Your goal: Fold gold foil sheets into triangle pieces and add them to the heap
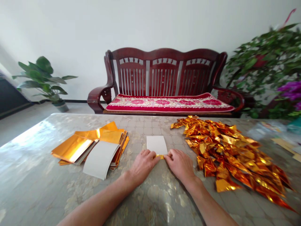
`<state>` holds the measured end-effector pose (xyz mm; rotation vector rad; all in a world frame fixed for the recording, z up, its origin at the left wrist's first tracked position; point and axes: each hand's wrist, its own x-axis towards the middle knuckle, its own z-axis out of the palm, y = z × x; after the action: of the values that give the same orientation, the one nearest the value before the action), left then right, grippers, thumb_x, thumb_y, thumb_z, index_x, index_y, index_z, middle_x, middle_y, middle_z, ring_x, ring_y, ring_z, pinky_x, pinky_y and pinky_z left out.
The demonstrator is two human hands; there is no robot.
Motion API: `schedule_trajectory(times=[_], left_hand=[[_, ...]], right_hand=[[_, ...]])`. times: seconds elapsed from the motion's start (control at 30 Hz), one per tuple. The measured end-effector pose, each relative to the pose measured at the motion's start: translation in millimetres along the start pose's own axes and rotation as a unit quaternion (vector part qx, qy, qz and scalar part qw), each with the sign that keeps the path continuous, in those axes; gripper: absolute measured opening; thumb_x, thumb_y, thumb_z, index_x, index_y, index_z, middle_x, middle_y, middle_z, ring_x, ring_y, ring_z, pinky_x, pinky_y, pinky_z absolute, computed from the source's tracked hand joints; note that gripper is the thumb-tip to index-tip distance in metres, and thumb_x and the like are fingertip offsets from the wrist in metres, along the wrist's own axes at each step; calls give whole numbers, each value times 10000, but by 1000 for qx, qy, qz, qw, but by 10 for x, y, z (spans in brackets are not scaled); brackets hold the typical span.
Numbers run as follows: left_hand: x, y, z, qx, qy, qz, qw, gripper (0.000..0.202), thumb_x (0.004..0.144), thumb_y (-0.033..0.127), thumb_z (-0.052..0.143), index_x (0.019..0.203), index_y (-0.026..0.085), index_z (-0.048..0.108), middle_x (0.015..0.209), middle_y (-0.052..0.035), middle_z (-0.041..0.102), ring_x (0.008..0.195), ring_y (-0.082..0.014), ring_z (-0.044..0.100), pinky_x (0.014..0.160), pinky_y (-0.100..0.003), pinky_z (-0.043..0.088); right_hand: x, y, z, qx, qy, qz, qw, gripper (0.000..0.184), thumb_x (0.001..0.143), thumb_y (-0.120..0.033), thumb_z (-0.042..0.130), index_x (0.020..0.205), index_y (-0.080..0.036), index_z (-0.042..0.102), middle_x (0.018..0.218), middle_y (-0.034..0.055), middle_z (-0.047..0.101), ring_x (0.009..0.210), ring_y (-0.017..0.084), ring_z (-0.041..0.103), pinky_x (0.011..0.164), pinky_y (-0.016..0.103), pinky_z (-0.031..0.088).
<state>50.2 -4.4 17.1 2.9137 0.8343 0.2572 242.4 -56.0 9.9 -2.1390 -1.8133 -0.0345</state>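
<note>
A sheet of gold foil paper (156, 143) lies in front of me with its white back up. Its near edge is turned over, and a narrow gold strip shows between my hands. My left hand (146, 161) pinches the left end of that edge, fingers curled. At the right end, my right hand (176, 161) grips the same edge with thumb and bent fingers. A stack of gold foil sheets (72, 142) is fanned out to the left, some white side up. To the right spreads a heap of folded gold foil pieces (225, 150).
All this rests on a grey patterned table (131, 201). Clear plastic packaging (265, 128) lies at the far right. Beyond the table stand a dark red wooden bench (164, 75) with a floral cover, a potted plant (44, 78) and a leafy plant (263, 66).
</note>
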Motion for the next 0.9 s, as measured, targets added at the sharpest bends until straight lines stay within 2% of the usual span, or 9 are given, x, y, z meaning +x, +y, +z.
schedule_trajectory(times=[0.2,0.37,0.53,0.7,0.9], left_hand=[[-67,104,24,57,-8,-18,998,289,954,195,524,1240,235,543,1030,-63,614,968,-241,548,841,-373,428],[-137,219,67,90,-9,-62,994,366,942,142,495,1300,216,499,1120,-80,614,980,-249,557,831,-382,433],[-147,276,78,103,-6,-87,991,418,942,153,494,1354,221,464,1209,-95,601,1006,-264,562,843,-403,443],[-131,298,54,107,-15,-90,990,406,950,163,492,1353,209,484,1212,-100,620,1001,-259,578,840,-388,447],[-214,252,77,149,-13,-77,986,392,935,119,500,1325,113,533,1297,-145,605,1026,-258,588,878,-386,452]], right_hand=[[6,16,7,-7,-1,4,1000,230,894,-348,584,695,-232,583,732,3,675,732,186,595,612,300,267],[8,53,11,-23,-1,11,1000,222,897,-365,600,719,-234,574,748,-3,668,745,191,588,631,307,268],[-14,22,7,-45,46,-12,998,127,890,-343,625,890,-218,600,884,40,666,883,233,563,746,326,320],[-27,-148,54,-45,62,-28,997,323,864,-427,662,1062,-186,578,1038,92,635,990,279,520,825,365,341],[11,-150,77,-54,42,3,998,347,841,-424,688,1075,-191,581,1042,93,618,992,290,517,838,385,353]])
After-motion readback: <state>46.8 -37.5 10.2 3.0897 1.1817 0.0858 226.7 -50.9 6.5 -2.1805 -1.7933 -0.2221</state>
